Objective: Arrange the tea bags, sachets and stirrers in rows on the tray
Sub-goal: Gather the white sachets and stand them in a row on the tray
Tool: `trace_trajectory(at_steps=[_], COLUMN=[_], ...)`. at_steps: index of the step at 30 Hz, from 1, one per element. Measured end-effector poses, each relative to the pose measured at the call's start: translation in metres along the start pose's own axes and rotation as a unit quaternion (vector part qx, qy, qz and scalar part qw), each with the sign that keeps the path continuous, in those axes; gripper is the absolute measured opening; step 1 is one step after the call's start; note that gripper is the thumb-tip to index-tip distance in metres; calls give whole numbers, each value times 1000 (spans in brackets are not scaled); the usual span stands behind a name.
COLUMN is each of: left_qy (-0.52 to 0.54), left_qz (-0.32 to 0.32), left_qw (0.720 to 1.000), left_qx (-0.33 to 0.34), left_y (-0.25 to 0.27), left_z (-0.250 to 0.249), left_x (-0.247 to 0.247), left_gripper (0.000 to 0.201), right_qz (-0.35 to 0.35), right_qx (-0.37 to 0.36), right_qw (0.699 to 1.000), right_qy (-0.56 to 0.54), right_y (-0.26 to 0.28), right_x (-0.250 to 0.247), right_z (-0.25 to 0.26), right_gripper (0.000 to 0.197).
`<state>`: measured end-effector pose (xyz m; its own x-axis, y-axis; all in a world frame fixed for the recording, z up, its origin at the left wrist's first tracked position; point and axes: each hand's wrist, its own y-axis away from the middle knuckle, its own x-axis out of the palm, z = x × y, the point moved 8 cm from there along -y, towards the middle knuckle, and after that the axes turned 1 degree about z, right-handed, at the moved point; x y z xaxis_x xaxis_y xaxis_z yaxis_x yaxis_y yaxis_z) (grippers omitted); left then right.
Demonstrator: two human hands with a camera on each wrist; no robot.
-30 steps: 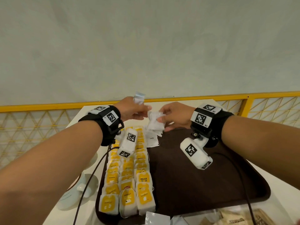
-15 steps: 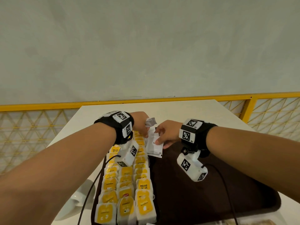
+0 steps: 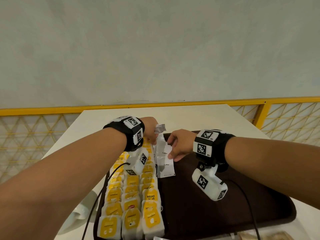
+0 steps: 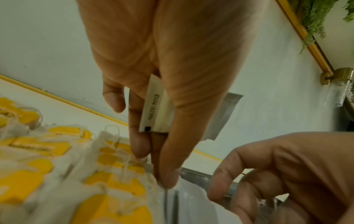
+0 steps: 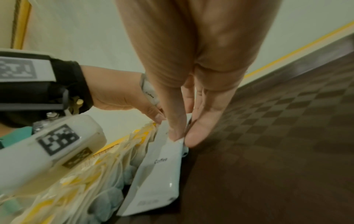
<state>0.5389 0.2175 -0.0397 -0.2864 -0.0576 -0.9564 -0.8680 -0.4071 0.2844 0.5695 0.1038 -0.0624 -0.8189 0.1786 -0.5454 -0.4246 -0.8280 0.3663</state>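
At twelve o'clock on the tray [image 3: 225, 213], the right hand [image 3: 181, 144] pinches a coffee sachet [image 3: 165, 168] lying twelve-to-six, while the left hand [image 3: 150, 129] grips spare sachets [image 3: 160, 129].

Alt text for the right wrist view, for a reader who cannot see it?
The right hand pinches a white coffee sachet onto the dark brown tray, beside rows of yellow-tagged tea bags. The left hand holds more sachets behind it.

Premises resemble a café or hospitality service area. Evidence: white table [image 3: 199, 116] bearing a dark serving tray [image 3: 216, 210]; yellow-framed lattice railing [image 3: 285, 118]; plain plaster wall [image 3: 155, 49]; brass wall lamp [image 4: 339, 77]; hanging greenery [image 4: 314, 19].
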Motion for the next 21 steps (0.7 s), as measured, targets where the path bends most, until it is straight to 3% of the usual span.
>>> trace_trajectory(at_steps=[11,13,16,21], left_qy=[49,74,104,80], left_qz=[-26,-37,-46,-13], left_qw=[998,997,993,996], left_qx=[-10,0,11,20], left_y=[5,6,8,10], left_z=[4,4,4,-7], left_x=[-7,-11,-14,-7], left_gripper=[27,19,26,19], right_qz=[-29,-34,-29,0], right_qx=[-27,-29,-29,-5], right_qw=[999,999,999,1000], right_qy=[12,13,18,29], right_y=[-7,-6,-3,4], right_x=[0,-1,0,6], right_z=[8,8,9,2], right_gripper=[24,27,35,52])
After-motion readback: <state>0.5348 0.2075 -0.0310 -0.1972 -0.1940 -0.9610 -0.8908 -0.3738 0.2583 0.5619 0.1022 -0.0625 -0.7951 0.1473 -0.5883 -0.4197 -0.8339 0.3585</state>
